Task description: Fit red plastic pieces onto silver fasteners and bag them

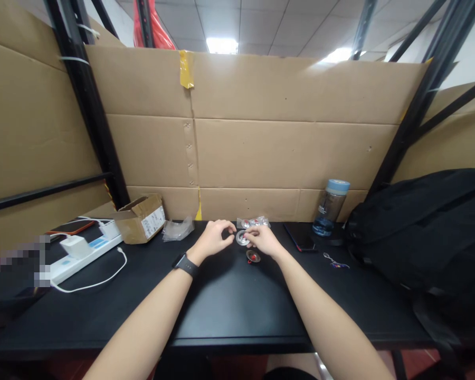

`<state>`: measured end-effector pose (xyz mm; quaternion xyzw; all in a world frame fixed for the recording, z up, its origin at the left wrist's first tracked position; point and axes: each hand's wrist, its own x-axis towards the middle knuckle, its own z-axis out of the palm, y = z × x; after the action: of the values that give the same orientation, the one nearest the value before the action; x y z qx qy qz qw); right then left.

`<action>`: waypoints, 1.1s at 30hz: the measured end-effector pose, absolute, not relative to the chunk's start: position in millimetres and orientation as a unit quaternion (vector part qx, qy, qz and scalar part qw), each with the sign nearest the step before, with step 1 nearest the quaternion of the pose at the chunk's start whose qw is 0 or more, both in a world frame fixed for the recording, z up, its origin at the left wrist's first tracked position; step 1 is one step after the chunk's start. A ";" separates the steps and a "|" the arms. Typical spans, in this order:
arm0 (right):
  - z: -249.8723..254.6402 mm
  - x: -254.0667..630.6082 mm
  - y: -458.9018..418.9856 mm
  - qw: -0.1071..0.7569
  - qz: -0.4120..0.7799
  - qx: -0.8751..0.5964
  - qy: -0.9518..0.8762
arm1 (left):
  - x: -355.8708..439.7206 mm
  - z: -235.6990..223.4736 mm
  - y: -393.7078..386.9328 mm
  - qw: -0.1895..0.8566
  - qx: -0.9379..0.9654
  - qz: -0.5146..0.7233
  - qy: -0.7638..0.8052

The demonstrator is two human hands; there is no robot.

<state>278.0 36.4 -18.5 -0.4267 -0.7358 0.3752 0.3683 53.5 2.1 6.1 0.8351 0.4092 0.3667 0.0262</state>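
Note:
Near the back of the black table (237, 311), my right hand (262, 240) pinches a small round silver disc (241, 238) at its right side. What the disc is exactly is too small to tell. My left hand (216, 238), a dark watch (186, 265) on its wrist, is just left of the disc. Its thumb and fingers are curved with a gap between them, and nothing shows in it. Below my right hand lies a second round metallic disc (255, 255) with a red part. Behind my hands is a clear plastic packet (263, 220) with red and silver pieces.
Clear plastic bags (178, 229) and an open cardboard box (140, 219) sit left, beside a white power strip (91, 253) with chargers and a cable. To the right are a dark phone (300, 237), a water bottle (329, 208), a small keychain (335, 262) and a black backpack (431, 232).

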 end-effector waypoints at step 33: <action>-5.4 323.4 51.0 0.371 0.122 -0.521 -0.759 | -2.5 3.4 28.0 0.045 0.748 0.296 0.592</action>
<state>323.4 51.0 -5.4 -0.5211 -0.7592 0.1215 0.3706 -2.5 28.0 3.4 0.7483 0.5921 0.2956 0.0455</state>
